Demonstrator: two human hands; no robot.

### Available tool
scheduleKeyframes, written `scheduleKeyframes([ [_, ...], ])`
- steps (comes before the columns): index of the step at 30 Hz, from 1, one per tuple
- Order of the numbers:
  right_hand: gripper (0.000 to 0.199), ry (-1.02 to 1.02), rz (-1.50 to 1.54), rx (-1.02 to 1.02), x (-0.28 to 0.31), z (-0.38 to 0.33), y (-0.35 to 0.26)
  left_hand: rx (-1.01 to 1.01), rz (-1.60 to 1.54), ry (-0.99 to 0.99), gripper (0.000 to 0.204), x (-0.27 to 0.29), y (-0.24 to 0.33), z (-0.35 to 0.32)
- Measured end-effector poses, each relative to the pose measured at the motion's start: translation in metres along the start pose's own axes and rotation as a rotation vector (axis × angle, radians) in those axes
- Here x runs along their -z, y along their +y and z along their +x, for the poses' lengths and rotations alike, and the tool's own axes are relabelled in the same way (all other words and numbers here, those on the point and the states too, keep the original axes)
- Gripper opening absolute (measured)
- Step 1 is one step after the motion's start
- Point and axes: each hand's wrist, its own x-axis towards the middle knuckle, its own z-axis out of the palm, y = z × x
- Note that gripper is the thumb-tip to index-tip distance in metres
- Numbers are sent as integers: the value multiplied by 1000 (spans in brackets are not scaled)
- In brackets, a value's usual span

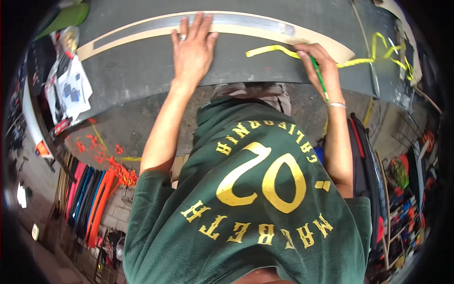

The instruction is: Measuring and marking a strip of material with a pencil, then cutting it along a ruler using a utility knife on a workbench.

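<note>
My left hand [193,53] lies with its fingers stretched out, pressing down a long metal ruler [241,20]. The ruler rests on a tan strip of card or paper [331,45] on the dark table. Over the right part of that strip, my right hand [324,64] is closed around a slim green pencil or pen [319,79]. Its upper end slants back toward me; the tip is hard to make out near the strip's edge. A yellow tape measure [269,48] passes beneath my right hand and lies loosely curled farther right.
The dark table [137,78] spans the far side. Plastic bags with printed sheets [74,92] lie at its left end, a green item [66,20] behind them. Rolls of coloured fabric [92,203] stand lower left, near orange scraps [118,170] on the floor. Fabric piles fill the right.
</note>
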Motion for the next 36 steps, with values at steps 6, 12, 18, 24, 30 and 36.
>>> scheduleKeyframes([
  [6, 15, -68, 78, 75, 5, -16, -25, -149, -304, -69, 58, 39, 65, -2],
  [12, 14, -98, 83, 78, 23, -20, -52, -174, -972, -454, 45, 45, 112, -10],
  [18, 13, -334, 3, -179, 87, -36, -64, -73, -1001, -628, 17, 72, 88, -17],
  [24, 15, -78, -73, -142, 50, -2, -52, 124, -929, -480, 21, 73, 17, -6],
  [30, 16, 16, -161, -65, -17, 29, -14, 261, -560, -347, 27, 72, -51, 7],
  [36, 19, 43, -166, -79, -25, 24, 0, 393, -347, -209, 28, 74, -52, 19],
])
